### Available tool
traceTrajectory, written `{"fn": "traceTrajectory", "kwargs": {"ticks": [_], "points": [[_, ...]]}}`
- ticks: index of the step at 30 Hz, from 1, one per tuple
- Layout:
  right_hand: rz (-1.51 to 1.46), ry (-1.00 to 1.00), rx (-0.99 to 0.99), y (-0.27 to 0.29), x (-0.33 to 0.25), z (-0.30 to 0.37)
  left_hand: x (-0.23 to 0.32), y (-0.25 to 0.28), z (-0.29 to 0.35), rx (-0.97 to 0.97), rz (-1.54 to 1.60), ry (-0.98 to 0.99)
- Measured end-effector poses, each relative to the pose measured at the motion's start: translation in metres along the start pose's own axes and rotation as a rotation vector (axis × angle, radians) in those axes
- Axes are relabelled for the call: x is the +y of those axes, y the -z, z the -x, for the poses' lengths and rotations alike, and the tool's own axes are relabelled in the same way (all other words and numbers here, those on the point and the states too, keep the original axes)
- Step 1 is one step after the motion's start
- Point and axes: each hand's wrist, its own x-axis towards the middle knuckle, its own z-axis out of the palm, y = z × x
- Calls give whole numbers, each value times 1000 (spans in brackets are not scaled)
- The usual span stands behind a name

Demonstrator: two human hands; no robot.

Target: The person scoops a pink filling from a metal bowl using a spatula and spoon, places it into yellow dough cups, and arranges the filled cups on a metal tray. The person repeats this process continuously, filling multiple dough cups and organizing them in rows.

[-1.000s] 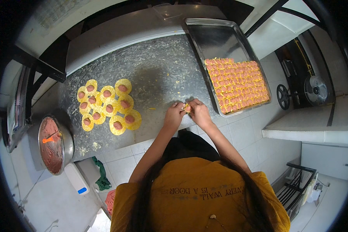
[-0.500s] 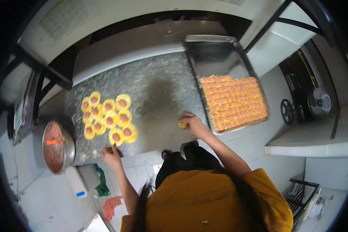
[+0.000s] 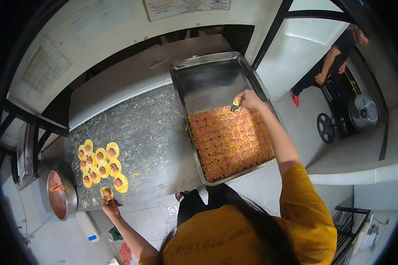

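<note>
With my left hand point(image 3: 111, 207) I grip a round yellow dumpling wrapper point(image 3: 106, 194) with a lump of pink filling, at the table's near left edge. Something small and dark shows beside those fingers, too little of it to name. Beyond that hand lie several more filled wrappers point(image 3: 102, 168), flat and close together on the table. My right hand point(image 3: 251, 100) is over the metal tray point(image 3: 214, 84), its fingers closed on a small open-topped dumpling point(image 3: 236, 103). Just under it, tight rows of pink-topped dumplings point(image 3: 227, 141) fill the tray's near part.
A steel bowl point(image 3: 70, 198) of pink filling, with an orange-handled tool point(image 3: 57, 187) in it, stands by the left table edge. The stone tabletop point(image 3: 159, 141) is dusted with flour. Another person point(image 3: 329, 62) is at the far right, near a fan point(image 3: 364, 111).
My right hand has moved from the table's near edge up over the tray with the dumpling. My left hand now grips a filled wrapper. The view has shifted, and another person shows.
</note>
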Motion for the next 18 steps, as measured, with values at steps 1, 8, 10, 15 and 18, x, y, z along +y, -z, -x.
{"fn": "traceTrajectory", "kwargs": {"ticks": [1,8,10,15,18], "points": [[40,17,-28,-4,7,-6,-2,-2,6,-22,41,-11],[203,83,-249,-15,-3,-17,-6,-4,36,-50,169,-78],[184,109,-308,-13,-3,-18,-5,-6,41,-118,177,-99],[186,24,-330,-13,-12,-12,5,-41,77,-202,156,-107],[208,51,-309,-15,-18,-14,9,-44,77,-235,109,-82]]}}
